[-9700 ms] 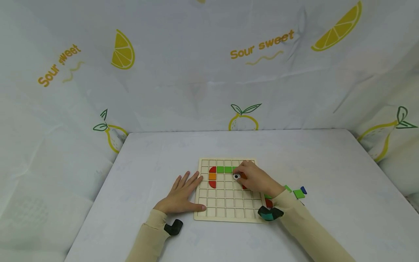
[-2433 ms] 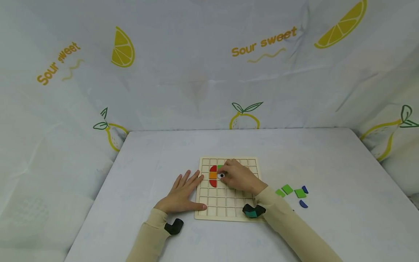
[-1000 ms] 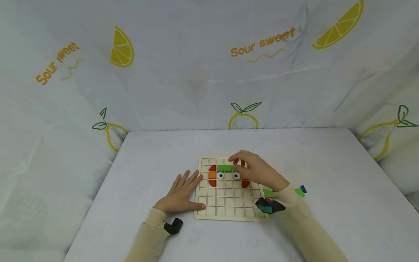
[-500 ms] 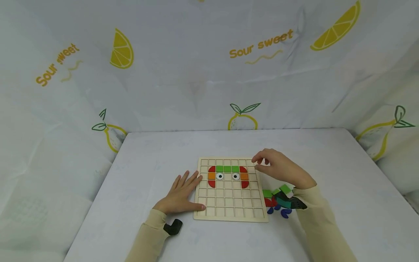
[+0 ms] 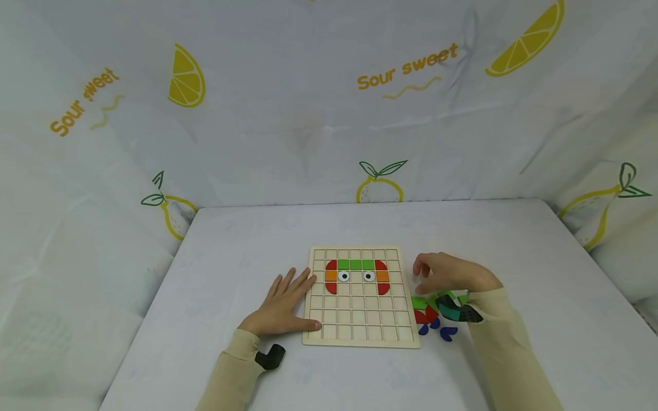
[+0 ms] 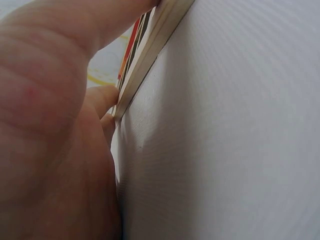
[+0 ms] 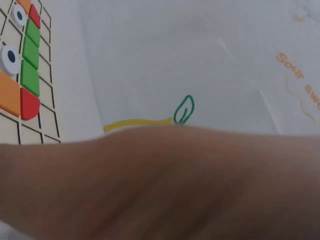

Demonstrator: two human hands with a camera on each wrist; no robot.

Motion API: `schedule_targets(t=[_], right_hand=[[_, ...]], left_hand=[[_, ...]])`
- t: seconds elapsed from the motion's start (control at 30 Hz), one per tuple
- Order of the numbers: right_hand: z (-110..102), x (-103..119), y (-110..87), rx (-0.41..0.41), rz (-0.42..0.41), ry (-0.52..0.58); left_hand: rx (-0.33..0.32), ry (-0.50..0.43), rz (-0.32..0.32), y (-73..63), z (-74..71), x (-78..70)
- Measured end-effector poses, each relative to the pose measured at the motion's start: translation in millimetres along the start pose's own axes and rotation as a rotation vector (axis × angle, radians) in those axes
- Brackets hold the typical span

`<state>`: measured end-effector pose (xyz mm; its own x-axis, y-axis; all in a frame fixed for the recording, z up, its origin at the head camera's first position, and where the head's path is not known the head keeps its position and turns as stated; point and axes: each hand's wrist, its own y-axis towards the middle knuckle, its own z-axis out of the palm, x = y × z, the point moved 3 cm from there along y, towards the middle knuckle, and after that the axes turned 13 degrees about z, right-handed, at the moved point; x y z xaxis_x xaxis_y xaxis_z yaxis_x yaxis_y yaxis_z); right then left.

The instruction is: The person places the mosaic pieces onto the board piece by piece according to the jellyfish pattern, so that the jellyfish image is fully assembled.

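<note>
A pale wooden grid board [image 5: 360,319] lies on the table. My left hand [image 5: 280,308] rests spread along its left edge, fingertips and thumb on the rim; the left wrist view shows the palm beside the board's edge [image 6: 150,60]. Set in the grid are green squares [image 5: 355,265], red quarter-round tiles [image 5: 331,288], orange squares [image 5: 382,276] and two round eye tiles [image 5: 369,276]. My right hand [image 5: 444,273] hovers just right of the board, thumb and bent fingers apart, nothing visible between them. Its palm blocks much of the right wrist view.
Loose tiles lie right of the board, below the right hand: green squares [image 5: 418,302], red pieces [image 5: 420,317] and blue rounded pieces [image 5: 449,333]. The right wrist strap and sleeve partly cover them. A white cloth [image 5: 277,114] with lemon prints hangs behind the table.
A second eye tile has been set down on the board's left side. My right hand has since let go and moved right, then down toward the loose tiles. The left hand stays put.
</note>
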<state>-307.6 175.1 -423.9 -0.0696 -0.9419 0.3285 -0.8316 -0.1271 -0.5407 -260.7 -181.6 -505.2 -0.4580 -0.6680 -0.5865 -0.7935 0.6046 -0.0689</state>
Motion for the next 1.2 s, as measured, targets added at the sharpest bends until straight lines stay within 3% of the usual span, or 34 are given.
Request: schedule_targets(t=[0.17, 0.47, 0.9, 1.2], right_hand=[[8, -8, 6.0, 0.059, 0.090, -0.021], [18, -14, 19.4, 0.076, 0.123, 0.005], [8, -17, 38.8, -0.124, 0.061, 0.066], [10, -14, 41.6, -0.167, -0.009, 0.076]], left_hand=[[-0.012, -0.007, 0.018, -0.2, -1.3, -1.6], [0.008, 0.005, -0.010, 2.3, 3.7, 4.7], [-0.007, -0.002, 0.006, 0.0, 0.8, 3.0], [0.006, 0.002, -0.002, 1.2, 2.2, 4.2]])
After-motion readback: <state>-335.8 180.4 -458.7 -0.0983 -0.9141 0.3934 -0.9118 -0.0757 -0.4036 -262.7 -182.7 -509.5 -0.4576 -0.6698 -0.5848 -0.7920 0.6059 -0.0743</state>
